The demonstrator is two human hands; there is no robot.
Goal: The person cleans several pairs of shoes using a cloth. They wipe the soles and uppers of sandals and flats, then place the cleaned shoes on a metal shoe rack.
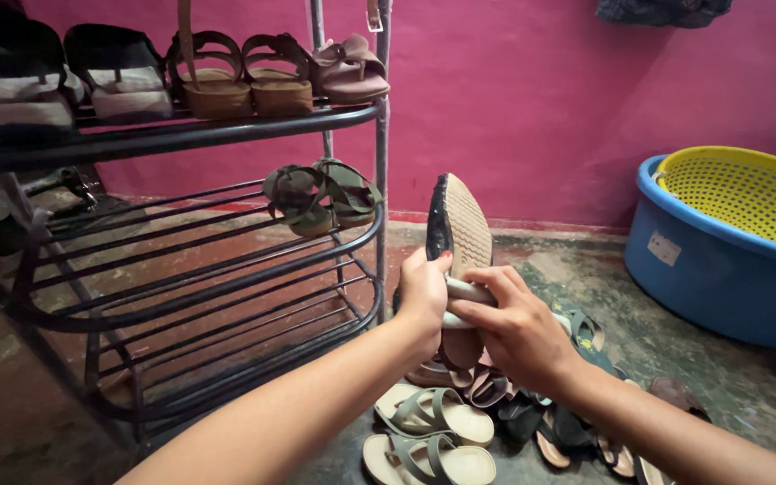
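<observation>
From the head camera, we have our left hand (424,292) and right hand (518,332) both closed around a beige sandal (462,235), held upright with its sole facing us, just beside the black shoe rack (226,269) and above the heap of sandals (460,422) on the floor. We'd judge it best to keep both grips firm on the strap and heel — turning the sandal level before easing it onto a bare rack bar, clear of the green pair (321,193).

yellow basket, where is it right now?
In the head view, the yellow perforated basket sits at the far right inside the blue tub on the floor, against the pink wall, right of the sandal held in both hands.
</observation>
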